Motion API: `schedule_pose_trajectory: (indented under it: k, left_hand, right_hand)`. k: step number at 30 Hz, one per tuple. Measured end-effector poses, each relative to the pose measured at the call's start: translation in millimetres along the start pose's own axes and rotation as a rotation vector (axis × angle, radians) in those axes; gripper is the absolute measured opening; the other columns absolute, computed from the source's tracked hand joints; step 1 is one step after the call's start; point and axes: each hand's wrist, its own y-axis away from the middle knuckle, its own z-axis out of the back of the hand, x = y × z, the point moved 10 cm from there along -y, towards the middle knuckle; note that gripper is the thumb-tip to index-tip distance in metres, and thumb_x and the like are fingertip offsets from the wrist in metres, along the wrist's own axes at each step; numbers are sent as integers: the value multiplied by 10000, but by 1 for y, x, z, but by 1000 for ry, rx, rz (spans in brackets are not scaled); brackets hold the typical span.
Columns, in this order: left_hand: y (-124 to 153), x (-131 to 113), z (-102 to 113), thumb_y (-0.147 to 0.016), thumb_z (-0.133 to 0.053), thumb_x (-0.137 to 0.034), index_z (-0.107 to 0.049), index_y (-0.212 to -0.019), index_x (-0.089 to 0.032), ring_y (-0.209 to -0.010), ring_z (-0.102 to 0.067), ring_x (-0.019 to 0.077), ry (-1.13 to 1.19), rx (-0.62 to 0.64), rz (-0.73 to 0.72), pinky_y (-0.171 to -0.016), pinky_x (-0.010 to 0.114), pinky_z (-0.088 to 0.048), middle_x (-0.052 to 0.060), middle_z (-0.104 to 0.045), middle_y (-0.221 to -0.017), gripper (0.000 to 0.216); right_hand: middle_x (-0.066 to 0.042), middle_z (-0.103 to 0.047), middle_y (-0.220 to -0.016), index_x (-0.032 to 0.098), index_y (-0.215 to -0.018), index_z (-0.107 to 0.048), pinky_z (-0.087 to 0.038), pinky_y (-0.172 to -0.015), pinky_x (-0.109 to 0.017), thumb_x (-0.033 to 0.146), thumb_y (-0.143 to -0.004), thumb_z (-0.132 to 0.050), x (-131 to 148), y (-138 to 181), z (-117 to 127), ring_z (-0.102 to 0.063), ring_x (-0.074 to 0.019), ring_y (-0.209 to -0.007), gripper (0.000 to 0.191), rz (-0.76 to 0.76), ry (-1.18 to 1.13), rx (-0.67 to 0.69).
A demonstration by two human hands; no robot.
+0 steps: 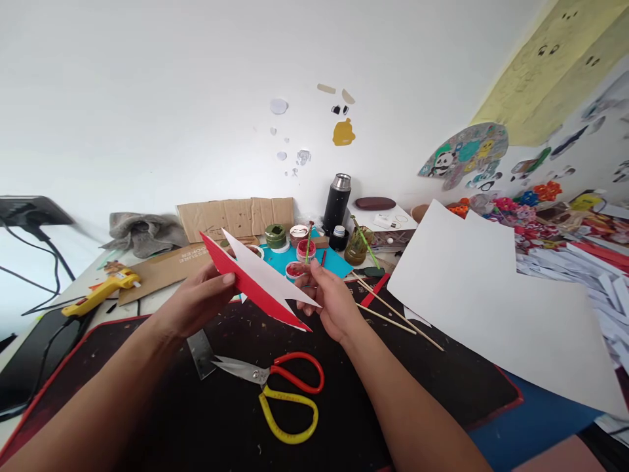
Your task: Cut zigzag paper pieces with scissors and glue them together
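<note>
My left hand (204, 298) is closed on a folded piece of paper (275, 278), thumb on the red face, above the dark mat. The paper is red on one side and white on the other, with pointed ends. Beside its right tip is my right hand (329, 295), fingers loosely curled and thumb raised, with nothing visible held. Whether its fingers touch the paper I cannot tell. Below both hands, scissors (255, 375) with one red and one yellow handle lie partly spread on the mat. A small metal blade (200, 354) lies left of them.
Paint jars (276, 237) with brushes and a black thermos (337, 204) stand at the back. Wooden sticks (398, 308) and a large white sheet (472, 295) lie to the right. A yellow glue gun (103, 293), cardboard (236, 216) and a grey cloth (147, 233) are at the left.
</note>
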Motion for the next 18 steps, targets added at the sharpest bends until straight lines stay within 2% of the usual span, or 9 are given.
schedule_pose_trajectory:
  k: [3, 7, 13, 18]
  left_hand:
    - [0, 3, 0, -720, -999, -486, -876, -1072, -224, -1016, -778, 353, -107, 16, 18, -918, 439, -646, 88, -863, -1024, 456]
    - [0, 8, -1, -728, -991, -485, -879, -1058, -223, -956, -778, 325, -111, 6, 46, -854, 406, -659, 100, -863, -1020, 436]
    - [-2, 11, -6, -735, -977, -431, -873, -1143, -227, -957, -785, 329, -66, 15, 42, -826, 402, -669, 142, -852, -1109, 468]
    - [-3, 15, -8, -745, -973, -408, -870, -1164, -218, -964, -790, 315, -54, 12, 64, -834, 376, -677, 146, -844, -1147, 471]
  right_hand:
    - [-26, -725, -841, 186, -1077, -820, -400, -384, -207, 760, -836, -839, 4, 3, -10, -689, -135, -548, 623, 44, 50, 66]
    - [-17, -724, -797, 200, -1071, -803, -426, -400, -215, 765, -851, -819, 4, 7, -18, -690, -144, -543, 607, 99, 207, 110]
    - [-22, -744, -910, 224, -1052, -784, -440, -408, -250, 602, -863, -871, 4, 10, -22, -675, -146, -523, 432, 154, 426, 103]
    - [10, -665, -785, 237, -998, -776, -422, -468, -275, 460, -973, -762, 5, 10, -17, -607, -144, -502, 224, 240, 623, 43]
